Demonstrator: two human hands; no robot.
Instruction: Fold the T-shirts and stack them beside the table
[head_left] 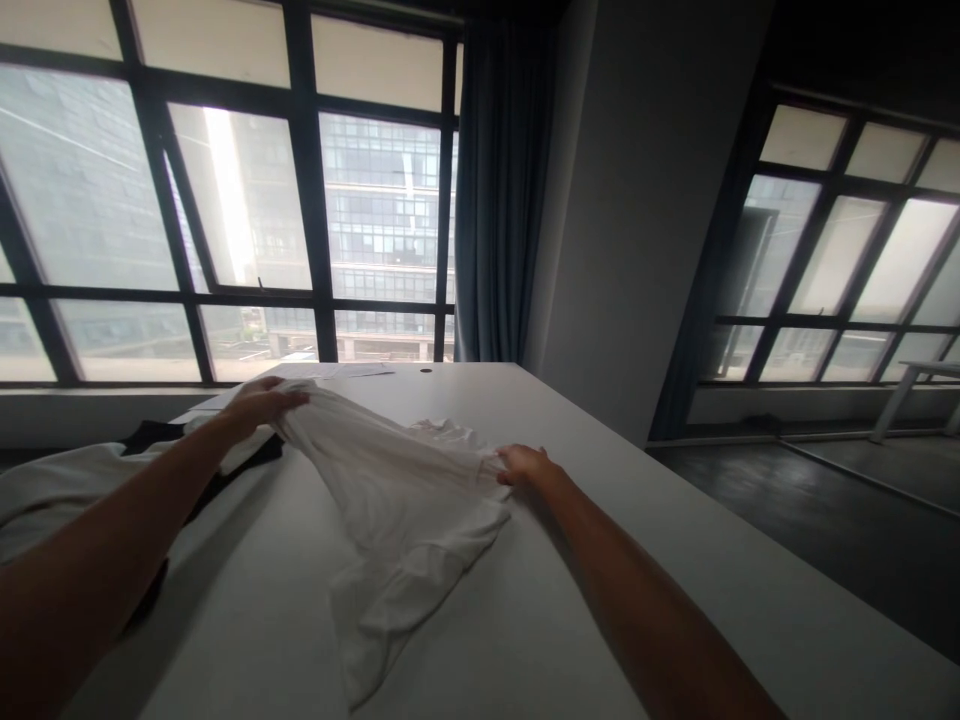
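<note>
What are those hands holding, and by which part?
A crumpled white piece of soft fabric: the left hand grips its far left end, the right hand its right edge.

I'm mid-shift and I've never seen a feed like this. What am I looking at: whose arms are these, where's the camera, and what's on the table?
There is no machine here: these are a person's own bare arms. The single picture comes from a camera worn on that person's head, looking forward and down. The left hand and right hand grip a white cloth, partly lifted between them, over a white table. Left of it lies more fabric, pale with dark parts. What look like paper sheets lie at the far end.
</note>
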